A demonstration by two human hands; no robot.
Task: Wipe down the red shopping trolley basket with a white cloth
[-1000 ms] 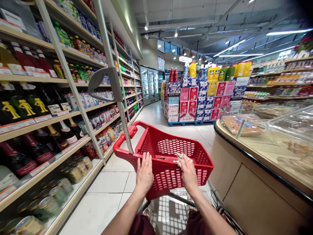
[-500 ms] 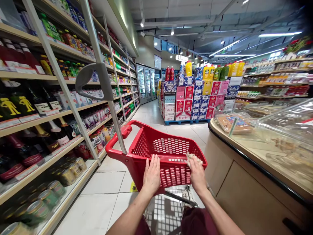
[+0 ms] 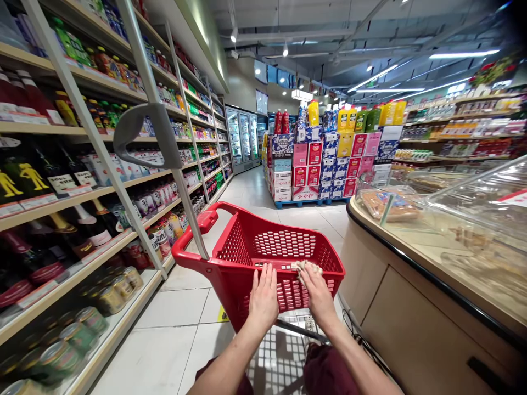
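Note:
A red plastic shopping basket cart [image 3: 230,267] with perforated walls stands before me, and nothing shows inside the part I can see. From its handle end rises a metal pole with a grey grip [image 3: 164,137]. My left hand [image 3: 264,293] lies on the near rim and outer side wall, fingers stretched out and holding nothing. Further along the same rim, my right hand [image 3: 317,291] presses a crumpled whitish cloth [image 3: 309,267] onto the edge. The cloth is partly hidden under its fingers.
Shelves of bottles and cans [image 3: 99,192] line the left side. A glass-topped food counter [image 3: 382,263] stands close at right, with dark cables [image 3: 362,340] on the floor beside it. Stacked drink cartons [image 3: 315,170] sit on a blue pallet ahead, before glass-door coolers [image 3: 244,137].
My right hand has slid left along the rim with the cloth, away from the basket's far corner. My left hand has shifted slightly right, so the hands are closer together.

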